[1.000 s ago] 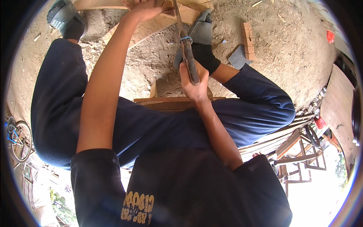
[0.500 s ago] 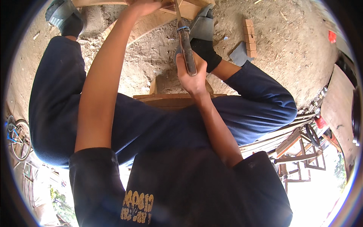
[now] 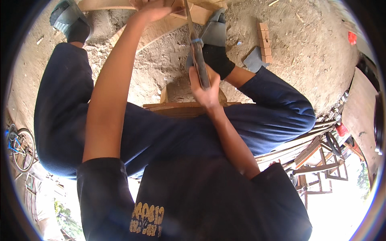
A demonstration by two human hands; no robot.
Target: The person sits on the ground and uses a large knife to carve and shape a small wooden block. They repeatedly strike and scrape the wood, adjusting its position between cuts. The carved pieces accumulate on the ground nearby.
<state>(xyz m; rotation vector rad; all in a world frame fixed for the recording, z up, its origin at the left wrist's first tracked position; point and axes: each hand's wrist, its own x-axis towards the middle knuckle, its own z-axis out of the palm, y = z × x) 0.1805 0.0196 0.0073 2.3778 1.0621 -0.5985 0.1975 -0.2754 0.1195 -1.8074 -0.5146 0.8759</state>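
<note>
My right hand is closed around the dark wooden handle of a straight-handled bladed tool. A blue band circles the tool where its narrow blade, seen nearly edge-on, begins. The blade points away from me and reaches past the top edge, against a reddish-brown wooden block. My left hand, partly cut off and blurred at the top, is closed at that block, over pale planks on the ground. Its fingertips are hard to make out.
My sandalled feet flank the planks, the right sandal close by the blade. Right of it, a row of small wooden blocks lies beside a grey flat piece on dirt. I sit on a wooden seat. A bicycle stands far left.
The tool and my right hand have shifted slightly back toward me. My left hand has moved a little to the right, staying at the block.
</note>
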